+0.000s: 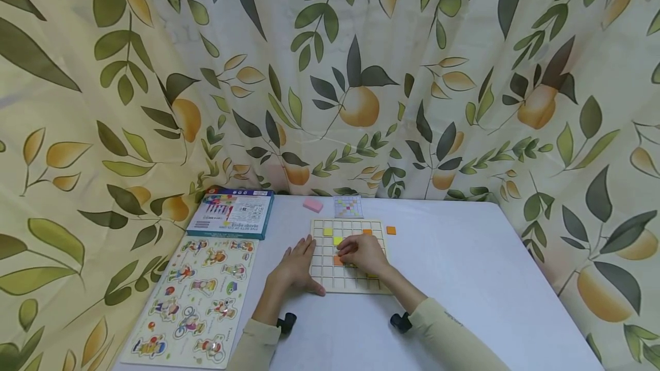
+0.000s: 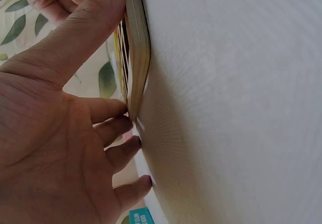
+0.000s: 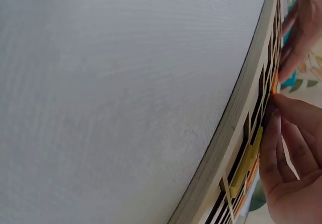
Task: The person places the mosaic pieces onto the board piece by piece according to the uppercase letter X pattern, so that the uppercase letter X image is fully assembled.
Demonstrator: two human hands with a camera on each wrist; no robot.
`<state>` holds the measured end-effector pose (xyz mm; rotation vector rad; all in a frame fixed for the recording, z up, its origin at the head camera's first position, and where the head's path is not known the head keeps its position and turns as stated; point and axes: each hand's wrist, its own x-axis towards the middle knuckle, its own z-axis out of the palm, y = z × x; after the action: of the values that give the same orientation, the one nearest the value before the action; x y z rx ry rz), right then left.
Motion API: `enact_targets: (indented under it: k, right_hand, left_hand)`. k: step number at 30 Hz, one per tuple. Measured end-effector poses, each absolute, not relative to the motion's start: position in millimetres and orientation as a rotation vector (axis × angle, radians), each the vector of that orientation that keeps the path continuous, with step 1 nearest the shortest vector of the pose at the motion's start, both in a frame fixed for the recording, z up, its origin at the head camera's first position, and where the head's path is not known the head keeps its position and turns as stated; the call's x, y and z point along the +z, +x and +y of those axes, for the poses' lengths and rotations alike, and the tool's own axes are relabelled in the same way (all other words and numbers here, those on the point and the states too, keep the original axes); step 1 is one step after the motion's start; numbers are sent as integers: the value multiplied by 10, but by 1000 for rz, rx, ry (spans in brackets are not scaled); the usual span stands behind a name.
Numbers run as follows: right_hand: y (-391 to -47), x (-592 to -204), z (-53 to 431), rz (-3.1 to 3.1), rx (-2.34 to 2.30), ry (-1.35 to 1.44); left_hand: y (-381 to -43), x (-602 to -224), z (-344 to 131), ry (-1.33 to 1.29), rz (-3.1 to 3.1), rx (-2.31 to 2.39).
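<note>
A wooden grid board (image 1: 322,286) lies on the table with yellow and orange square tiles in some of its cells. My left hand (image 1: 296,267) rests along the board's left side, fingers spread and fairly straight, the thumb at the near edge; the left wrist view shows the fingertips against the board's edge (image 2: 138,53). Over the middle of the board, my right hand (image 1: 365,253) has thumb and finger together at an orange tile (image 1: 338,260), pinching its edge. A yellow tile (image 3: 246,163) sits in the grid below that hand in the right wrist view.
Beyond the board lie a patterned card (image 1: 349,207) and a pink block (image 1: 312,205). A loose orange tile (image 1: 391,231) is off the board's right side. At left are a boxed set (image 1: 229,213) and a picture puzzle board (image 1: 206,302). Curtains surround the table.
</note>
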<state>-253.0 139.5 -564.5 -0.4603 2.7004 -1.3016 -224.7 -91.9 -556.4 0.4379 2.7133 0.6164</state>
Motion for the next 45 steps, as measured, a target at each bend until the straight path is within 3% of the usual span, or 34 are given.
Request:
enact_targets:
  k: [22, 32, 45]
  right_hand:
    - [-2725, -5469, 1901, 2912, -1382, -217]
    - [-2859, -5533, 2166, 3029, -1194, 62]
    - [-2963, -5628, 2338, 2992, -1015, 219]
  left_hand:
    - [-2231, -5525, -918, 418, 2719, 646]
    - [-2221, -5534, -924, 420, 2722, 650]
    - [-2206, -5522, -908, 419, 2708, 656]
